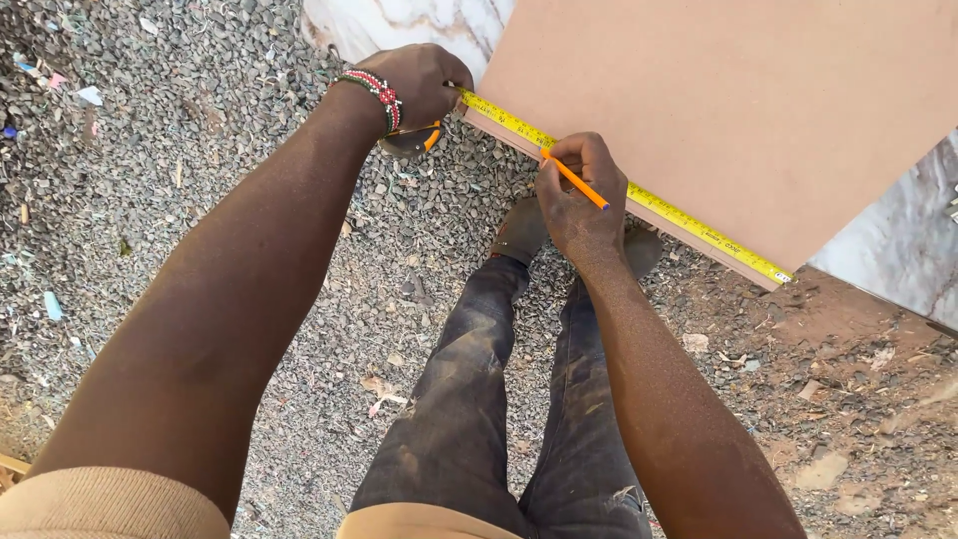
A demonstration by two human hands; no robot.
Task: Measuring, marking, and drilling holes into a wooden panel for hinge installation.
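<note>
Two hands on board (738, 110) edge — left (419, 85) grips tape measure (639, 195), right (574, 195) fingers pinch pencil (576, 181) at tape.

Single head-worn view, looking steeply down past both arms, close over the board (738, 110) edge, legs and gravel ground (200, 120) below

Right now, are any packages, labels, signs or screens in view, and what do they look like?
No packages, signs or screens.
Tape measure: the only printed surface, a long yellow strip with dark markings, lying along the near edge of the tan board.
Left hand: holds the tape's case end at the board's left corner.
Right hand: holds an orange pencil with its tip at the tape.
</note>
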